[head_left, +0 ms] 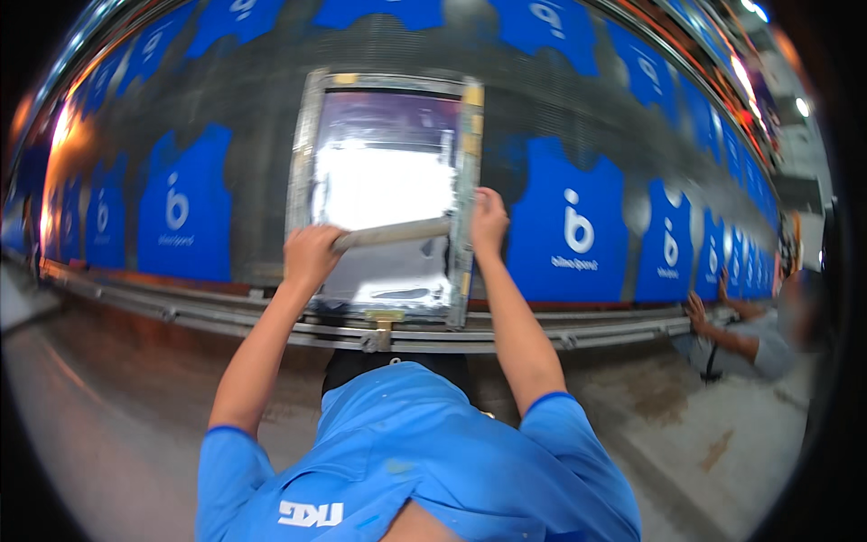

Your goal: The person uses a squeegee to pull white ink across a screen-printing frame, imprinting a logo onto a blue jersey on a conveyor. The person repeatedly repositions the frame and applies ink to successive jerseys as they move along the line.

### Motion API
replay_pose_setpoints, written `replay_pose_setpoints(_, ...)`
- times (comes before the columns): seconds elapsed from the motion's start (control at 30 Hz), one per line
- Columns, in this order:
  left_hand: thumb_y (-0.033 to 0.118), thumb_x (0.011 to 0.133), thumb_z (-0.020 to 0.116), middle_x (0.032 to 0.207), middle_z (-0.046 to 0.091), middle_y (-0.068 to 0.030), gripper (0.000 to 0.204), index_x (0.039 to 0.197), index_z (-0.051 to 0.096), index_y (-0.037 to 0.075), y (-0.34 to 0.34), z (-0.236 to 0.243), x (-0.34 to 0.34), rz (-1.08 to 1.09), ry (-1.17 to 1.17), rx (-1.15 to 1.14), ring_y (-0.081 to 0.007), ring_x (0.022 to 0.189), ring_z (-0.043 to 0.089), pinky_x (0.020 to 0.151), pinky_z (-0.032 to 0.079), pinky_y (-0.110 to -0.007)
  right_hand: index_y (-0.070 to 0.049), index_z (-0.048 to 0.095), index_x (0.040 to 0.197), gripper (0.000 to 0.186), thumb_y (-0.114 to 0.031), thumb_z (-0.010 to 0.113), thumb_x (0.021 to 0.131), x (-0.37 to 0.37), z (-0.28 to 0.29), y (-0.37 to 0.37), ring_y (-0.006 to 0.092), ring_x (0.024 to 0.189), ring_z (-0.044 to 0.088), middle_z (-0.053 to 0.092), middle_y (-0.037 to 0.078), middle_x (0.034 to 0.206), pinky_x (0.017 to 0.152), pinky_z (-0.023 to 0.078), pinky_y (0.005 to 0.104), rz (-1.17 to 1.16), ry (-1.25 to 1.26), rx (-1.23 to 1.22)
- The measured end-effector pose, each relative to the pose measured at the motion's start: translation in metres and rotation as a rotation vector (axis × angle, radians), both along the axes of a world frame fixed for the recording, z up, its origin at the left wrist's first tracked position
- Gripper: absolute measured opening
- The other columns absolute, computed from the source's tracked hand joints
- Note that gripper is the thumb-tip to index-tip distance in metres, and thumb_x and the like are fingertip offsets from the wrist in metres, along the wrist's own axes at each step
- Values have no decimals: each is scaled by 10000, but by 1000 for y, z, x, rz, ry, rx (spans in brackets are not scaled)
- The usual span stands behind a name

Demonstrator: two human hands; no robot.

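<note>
Nearest the camera, the person's blue shirt (424,461) filled the lower view, both forearms reaching up over a metal rail (226,316) at the counter's (253,135) edge. The left hand (312,256) was closed in a grip around the near end of a squeegee (393,233) lying across the printing screen (388,194). The right hand (489,223) clasped the screen's right frame edge, just beside the squeegee's other end. Beyond lay blue vests (185,217) in rows. A co-worker's hand (695,312) rested far right.
</note>
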State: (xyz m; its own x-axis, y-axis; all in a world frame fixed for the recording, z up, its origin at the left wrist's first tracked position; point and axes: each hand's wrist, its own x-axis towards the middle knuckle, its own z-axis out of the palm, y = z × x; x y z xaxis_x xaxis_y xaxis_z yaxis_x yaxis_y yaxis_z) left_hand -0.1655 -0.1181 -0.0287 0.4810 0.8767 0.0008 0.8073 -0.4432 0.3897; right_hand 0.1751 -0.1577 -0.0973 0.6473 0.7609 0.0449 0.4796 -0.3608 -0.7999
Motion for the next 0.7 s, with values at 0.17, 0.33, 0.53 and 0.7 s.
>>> replay_pose_setpoints(0.17, 314, 779, 804, 798, 733, -70, 214, 945, 782, 182, 129, 14, 5, -61, 143, -80, -288, 787, 715, 661, 537, -426, -189, 705, 1261, 313, -312, 633, 982, 4, 24, 15, 337, 1020, 598, 637, 139, 1100, 822, 500, 481, 295, -346, -392)
replay_pose_setpoints(0.33, 319, 740, 852, 933, 758, -90, 379, 1077, 760, 171, 238, -3, 13, -103, 198, -212, -319, 918, 716, 777, 561, -454, -167, 695, 1267, 529, -270, 843, 769, -21, 84, 114, 276, 1166, 545, 609, 47, 1242, 956, 416, 423, 585, -652, -25)
replay_pose_setpoints(0.53, 326, 714, 876, 961, 767, -71, 484, 1170, 763, 209, 281, -41, 19, -139, 219, -230, -302, 915, 719, 788, 563, -433, -151, 729, 1180, 506, -362, 862, 740, -35, 53, 233, 261, 1067, 647, 729, 62, 1037, 962, 414, 430, 832, -574, -409)
replay_pose_setpoints(0.7, 336, 713, 873, 940, 764, -71, 456, 1140, 770, 212, 291, -39, 21, -123, 217, -217, -301, 900, 720, 778, 565, -428, -69, 737, 1052, 458, -353, 874, 720, -33, 34, 251, 363, 893, 708, 748, 152, 931, 790, 547, 459, 798, -516, -390)
